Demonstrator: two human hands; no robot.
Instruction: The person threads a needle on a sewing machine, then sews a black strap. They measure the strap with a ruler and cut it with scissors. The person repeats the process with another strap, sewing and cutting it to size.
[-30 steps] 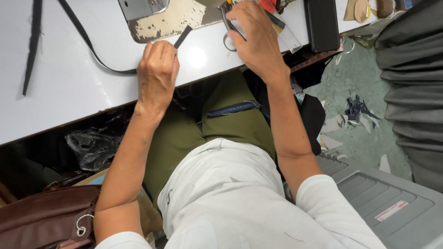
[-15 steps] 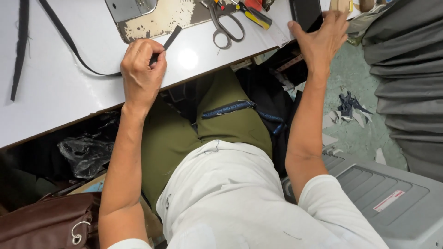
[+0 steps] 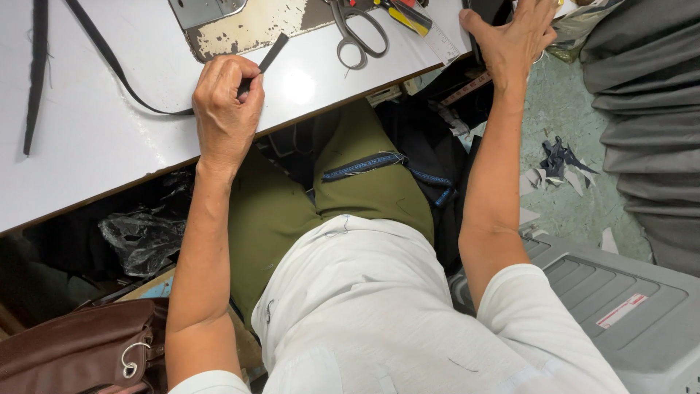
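Two hands at the desk [image 3: 87, 138], one strap between them.
My left hand [image 3: 224, 102] pinched the black strap [image 3: 131, 91] near its cut end; my right hand [image 3: 514, 40] spread over a dark object at the edge; I judged the strap could slip; scissors [image 3: 359, 33] lay near.

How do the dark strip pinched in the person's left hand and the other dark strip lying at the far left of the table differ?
The held strip is pinched near one end by the left hand and curves across the white table; the loose strip lies untouched and nearly straight. The held strip's end by the fingers looks wider and flat; the loose strip tapers to a thin tip. Both are dark, narrow and rest on the table.
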